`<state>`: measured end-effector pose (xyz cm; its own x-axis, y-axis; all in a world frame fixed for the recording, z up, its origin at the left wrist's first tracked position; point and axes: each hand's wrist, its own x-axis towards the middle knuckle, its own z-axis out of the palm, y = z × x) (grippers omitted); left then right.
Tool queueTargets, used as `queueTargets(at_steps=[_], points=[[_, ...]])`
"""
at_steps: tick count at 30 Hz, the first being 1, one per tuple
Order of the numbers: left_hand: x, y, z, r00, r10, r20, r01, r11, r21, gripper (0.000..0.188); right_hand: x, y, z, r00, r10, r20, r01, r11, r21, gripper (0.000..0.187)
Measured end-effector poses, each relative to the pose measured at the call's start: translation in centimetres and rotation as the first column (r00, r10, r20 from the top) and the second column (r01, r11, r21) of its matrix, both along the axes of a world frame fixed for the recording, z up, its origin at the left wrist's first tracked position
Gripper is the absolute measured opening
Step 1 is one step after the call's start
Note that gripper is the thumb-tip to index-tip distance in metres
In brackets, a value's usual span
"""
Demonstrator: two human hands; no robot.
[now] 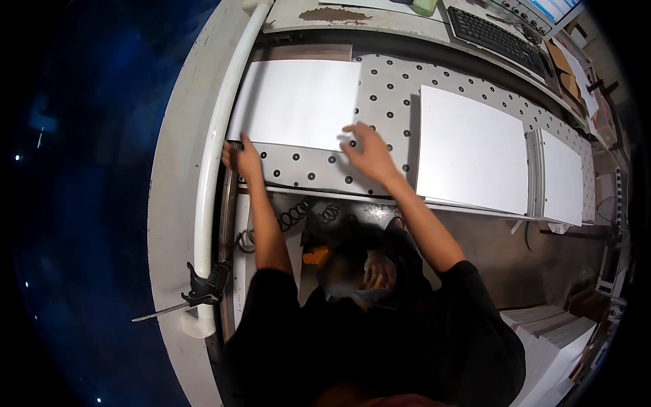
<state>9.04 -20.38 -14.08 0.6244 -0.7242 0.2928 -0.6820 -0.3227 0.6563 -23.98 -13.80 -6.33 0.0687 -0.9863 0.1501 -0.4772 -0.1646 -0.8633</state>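
A white rectangular sheet or thin panel (298,102) lies on the dotted work table (322,166), near a white rail on the left. At its near left corner my left hand (242,157) has its thumb raised apart from the fingers, next to the table's edge. My right hand (371,154) hovers by the near right corner, thumb and fingers apart with a gap between them; motion blurs it slightly. Whether either hand touches the sheet is hard to make out. Under the sheet's far edge shows a brownish strip (305,52).
Stacked white panels (471,149) and another stack (561,176) stand on the right. The white rail (217,142) carries a black-handled tool (207,285). A keyboard (498,39) sits on the far shelf. Coiled black cable (291,216) hangs below the table; white stacks (553,346) are lower right.
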Motion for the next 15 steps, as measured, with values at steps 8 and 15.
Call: queueTargets(at_steps=[8, 15], points=[[-6.9, 3.0, -2.9, 0.957, -0.270, 0.107, 0.234, 0.934, 0.269, 0.104, 0.2, 6.6, -7.1, 0.897, 0.046, -0.440, -0.154, 0.965, -0.212, 0.057], [-8.2, -2.1, -2.3, 0.975, -0.214, 0.054, 0.186, 0.927, 0.325, 0.111, 0.1, 6.5, -6.6, 0.900, 0.051, -0.433, -0.144, 0.972, -0.184, 0.057]])
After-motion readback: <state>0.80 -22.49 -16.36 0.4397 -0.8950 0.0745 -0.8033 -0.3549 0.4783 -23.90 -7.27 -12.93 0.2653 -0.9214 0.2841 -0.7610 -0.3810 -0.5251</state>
